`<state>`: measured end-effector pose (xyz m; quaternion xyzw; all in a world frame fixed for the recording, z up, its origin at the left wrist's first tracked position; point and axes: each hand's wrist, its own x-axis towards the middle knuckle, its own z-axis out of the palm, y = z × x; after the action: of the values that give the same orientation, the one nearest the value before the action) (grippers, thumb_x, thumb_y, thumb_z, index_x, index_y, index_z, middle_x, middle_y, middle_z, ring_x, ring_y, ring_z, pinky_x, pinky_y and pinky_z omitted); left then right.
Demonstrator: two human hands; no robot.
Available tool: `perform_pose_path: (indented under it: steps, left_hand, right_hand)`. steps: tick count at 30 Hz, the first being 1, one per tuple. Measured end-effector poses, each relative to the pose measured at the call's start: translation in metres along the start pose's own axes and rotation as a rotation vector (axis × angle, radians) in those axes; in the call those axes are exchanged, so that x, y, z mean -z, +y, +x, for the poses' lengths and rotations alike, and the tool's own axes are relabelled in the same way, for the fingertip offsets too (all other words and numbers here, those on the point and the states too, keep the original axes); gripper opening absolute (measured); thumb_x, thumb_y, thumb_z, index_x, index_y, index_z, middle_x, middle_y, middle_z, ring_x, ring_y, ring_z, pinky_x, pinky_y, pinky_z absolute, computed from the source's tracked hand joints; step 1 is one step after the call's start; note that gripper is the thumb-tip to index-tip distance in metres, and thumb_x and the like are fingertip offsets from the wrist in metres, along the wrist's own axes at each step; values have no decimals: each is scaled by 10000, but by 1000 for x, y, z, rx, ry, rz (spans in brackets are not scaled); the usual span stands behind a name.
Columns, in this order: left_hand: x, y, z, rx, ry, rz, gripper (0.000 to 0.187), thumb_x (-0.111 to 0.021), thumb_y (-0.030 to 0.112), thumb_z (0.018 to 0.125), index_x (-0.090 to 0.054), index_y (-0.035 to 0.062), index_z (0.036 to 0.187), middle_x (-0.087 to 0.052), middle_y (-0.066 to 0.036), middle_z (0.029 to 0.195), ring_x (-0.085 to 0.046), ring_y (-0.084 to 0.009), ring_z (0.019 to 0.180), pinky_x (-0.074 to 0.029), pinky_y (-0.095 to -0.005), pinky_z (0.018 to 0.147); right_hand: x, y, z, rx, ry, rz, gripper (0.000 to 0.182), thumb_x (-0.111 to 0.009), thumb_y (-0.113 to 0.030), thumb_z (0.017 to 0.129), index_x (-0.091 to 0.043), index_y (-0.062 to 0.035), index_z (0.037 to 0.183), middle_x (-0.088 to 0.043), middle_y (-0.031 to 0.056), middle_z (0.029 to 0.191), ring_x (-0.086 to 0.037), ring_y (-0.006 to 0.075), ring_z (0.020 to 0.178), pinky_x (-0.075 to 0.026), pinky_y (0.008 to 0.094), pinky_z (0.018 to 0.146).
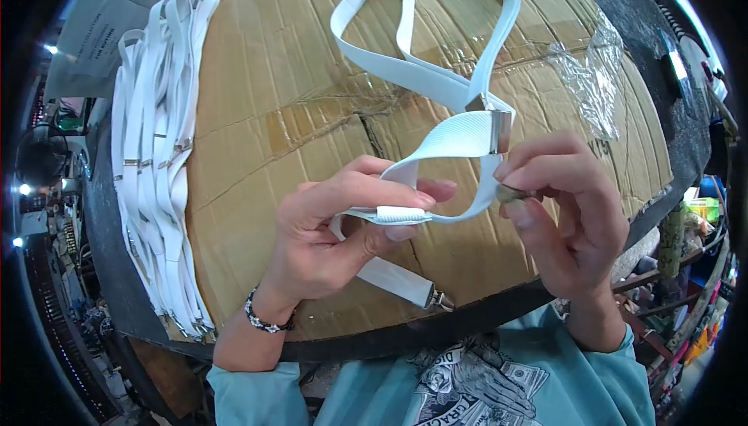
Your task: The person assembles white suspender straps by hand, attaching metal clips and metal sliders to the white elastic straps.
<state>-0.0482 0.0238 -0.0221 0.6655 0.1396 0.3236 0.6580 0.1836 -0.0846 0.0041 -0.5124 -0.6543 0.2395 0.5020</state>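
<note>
My left hand (pixel 327 227) pinches a pair of white elastic suspenders (pixel 452 139) between thumb and fingers, at a small ribbed, folded section (pixel 399 215). From there the band loops up through a shiny metal adjuster (pixel 501 131). My right hand (pixel 573 212) is closed, its thumb and forefinger on a small dull brownish piece (pixel 510 194) right beside the band; I cannot tell what kind of piece it is. Below my left hand, one strap end with a metal clip (pixel 442 300) lies on the cardboard. Two more strap loops stretch away toward the far side.
Flattened cardboard (pixel 257 169) covers the dark-edged table. A thick bundle of white suspenders (pixel 160 153) with metal fittings lies along the left side. Crumpled clear tape (pixel 596 87) sticks to the cardboard at right. A printed grey plastic bag (pixel 97 36) sits at the far left.
</note>
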Motion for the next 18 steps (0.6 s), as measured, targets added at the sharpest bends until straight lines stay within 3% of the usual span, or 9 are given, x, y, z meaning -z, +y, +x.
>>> perform_pose_path:
  steps: [1,3,9,15,18]
  left_hand:
    - [1,1,1,-17,4,-17,266,-744,-26,891,-726,9,1154,-759,-185,1119,-693,-252,1099,-562,-368,912]
    - [0,4,0,-3,16,-32,271,-749,-21,885,-735,12,1154,-761,-182,1117,-691,-249,1094,-553,-355,905]
    - [3,5,-2,-23,5,3,296,-775,-21,854,-750,12,1148,-761,-146,1121,-684,-224,1038,-544,-332,857]
    - [4,6,-3,-46,-10,72,360,-765,-93,817,-745,14,1160,-759,-120,1092,-689,-203,977,-548,-311,821]
    - [1,6,-3,-53,8,110,395,-734,-138,802,-741,15,1165,-752,-115,1087,-697,-194,960,-556,-306,803]
  right_hand:
    - [0,-2,0,-11,-12,32,162,-596,-3,965,-567,41,1119,-641,209,1067,-644,172,876,-546,278,756]
    - [-1,-7,-1,-33,-36,94,161,-558,-45,1022,-514,33,1156,-642,264,1158,-657,204,942,-565,320,830]
    - [-9,-3,0,-1,-17,99,158,-540,-61,1031,-483,19,1155,-633,321,1235,-669,234,989,-567,365,861]
    - [-18,7,-3,40,129,135,172,-645,-21,967,-579,-18,1125,-705,197,1208,-689,167,894,-539,262,686]
    - [-19,9,-4,38,133,133,178,-644,-12,962,-578,-11,1127,-706,200,1208,-691,163,892,-541,261,687]
